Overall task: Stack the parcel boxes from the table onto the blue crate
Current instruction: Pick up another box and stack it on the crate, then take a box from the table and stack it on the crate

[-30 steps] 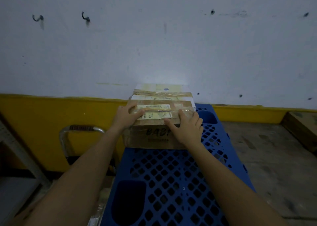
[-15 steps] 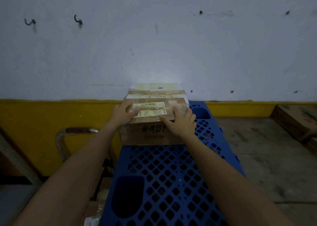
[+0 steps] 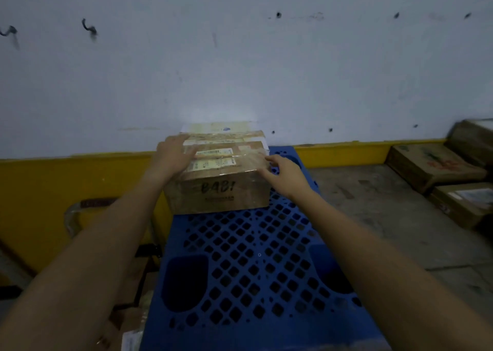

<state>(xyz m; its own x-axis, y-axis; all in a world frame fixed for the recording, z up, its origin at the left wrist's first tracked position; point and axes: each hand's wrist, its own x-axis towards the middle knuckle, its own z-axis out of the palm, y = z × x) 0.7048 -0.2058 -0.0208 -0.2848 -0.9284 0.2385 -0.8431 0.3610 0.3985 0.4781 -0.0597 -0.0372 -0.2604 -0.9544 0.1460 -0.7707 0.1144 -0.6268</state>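
Note:
A brown taped parcel box (image 3: 221, 194) with "BABI" written on its front stands at the far end of the blue perforated crate (image 3: 250, 265). Behind it, against the wall, sits a second parcel (image 3: 226, 133) with a pale label. My left hand (image 3: 174, 157) lies flat on the front box's top left part, fingers straight. My right hand (image 3: 284, 172) has its fingers straight at the box's right top edge, touching or just off it.
Several more cardboard boxes (image 3: 432, 165) lie on the grey surface at the right. A yellow band (image 3: 66, 190) runs along the white wall's base. A metal tube handle (image 3: 73, 217) stands left of the crate, with loose cartons low at the left.
My left hand slid farther onto the box top. My right hand came off the top and moved to the box's right edge. The view shifted right, showing more boxes.

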